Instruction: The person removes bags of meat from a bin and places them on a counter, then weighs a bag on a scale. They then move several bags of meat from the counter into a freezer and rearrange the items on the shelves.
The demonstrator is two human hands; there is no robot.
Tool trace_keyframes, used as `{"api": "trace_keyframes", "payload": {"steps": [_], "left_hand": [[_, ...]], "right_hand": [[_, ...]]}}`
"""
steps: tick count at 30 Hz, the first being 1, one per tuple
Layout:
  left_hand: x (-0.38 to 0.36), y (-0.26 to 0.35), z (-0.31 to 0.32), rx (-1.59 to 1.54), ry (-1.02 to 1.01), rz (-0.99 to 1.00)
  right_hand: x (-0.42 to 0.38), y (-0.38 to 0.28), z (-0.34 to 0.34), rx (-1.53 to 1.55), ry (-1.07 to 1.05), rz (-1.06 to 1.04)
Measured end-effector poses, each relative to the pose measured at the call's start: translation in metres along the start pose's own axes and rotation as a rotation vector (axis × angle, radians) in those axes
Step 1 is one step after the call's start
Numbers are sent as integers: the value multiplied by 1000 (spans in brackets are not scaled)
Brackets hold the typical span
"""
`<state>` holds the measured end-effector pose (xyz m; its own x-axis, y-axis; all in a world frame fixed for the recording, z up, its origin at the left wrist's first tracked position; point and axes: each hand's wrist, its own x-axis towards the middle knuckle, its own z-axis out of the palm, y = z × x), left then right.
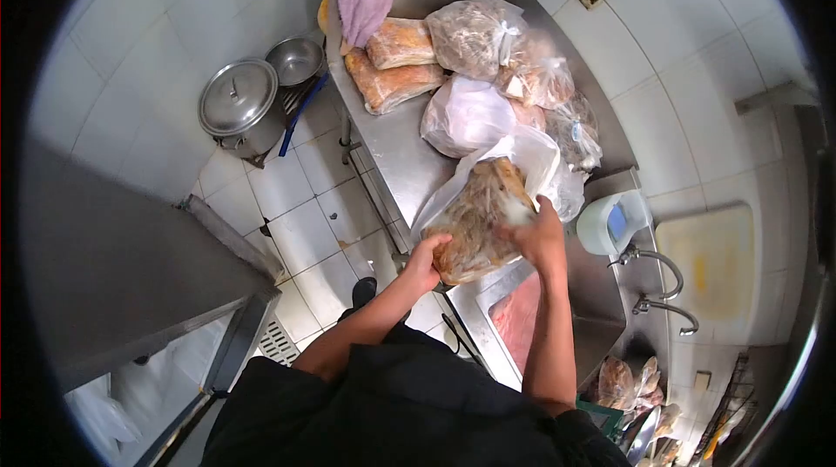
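Observation:
In front of me is a clear plastic bag of brownish, frozen-looking food (pixel 481 206), tilted at the edge of the steel counter. A white plastic bag (pixel 531 149) lies open around its far end and sides. My left hand (pixel 425 263) is closed on the near left corner of the food bag, thumb on top. My right hand (pixel 537 236) grips the right side, its thumb over the food bag and fingers against the white plastic; some fingertips are hidden. Just beyond sits another white plastic bag (pixel 470 117), full and rounded.
On the steel counter (pixel 387 141) lie two orange-brown wrapped slabs (pixel 392 84), several filled clear bags (pixel 477 36) and a pink cloth (pixel 364 10). Right are a sink (pixel 596 293), taps (pixel 666 271) and a white container (pixel 610 223). A lidded pot (pixel 239 101) stands left.

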<state>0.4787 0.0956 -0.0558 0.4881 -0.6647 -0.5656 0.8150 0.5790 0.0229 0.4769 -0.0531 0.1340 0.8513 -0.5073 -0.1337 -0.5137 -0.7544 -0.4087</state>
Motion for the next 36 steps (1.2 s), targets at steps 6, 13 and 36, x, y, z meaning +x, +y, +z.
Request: {"api": "trace_keyframes", "payload": {"steps": [6, 13, 36], "left_hand": [[-47, -1, 44, 447, -180, 270], [-117, 24, 184, 1465, -517, 866], [-397, -32, -106, 735, 1508, 1575]], "right_hand": [[-91, 55, -40, 636, -32, 167], [-157, 103, 20, 1920, -155, 98], [-128, 63, -130, 2389, -160, -848]]}}
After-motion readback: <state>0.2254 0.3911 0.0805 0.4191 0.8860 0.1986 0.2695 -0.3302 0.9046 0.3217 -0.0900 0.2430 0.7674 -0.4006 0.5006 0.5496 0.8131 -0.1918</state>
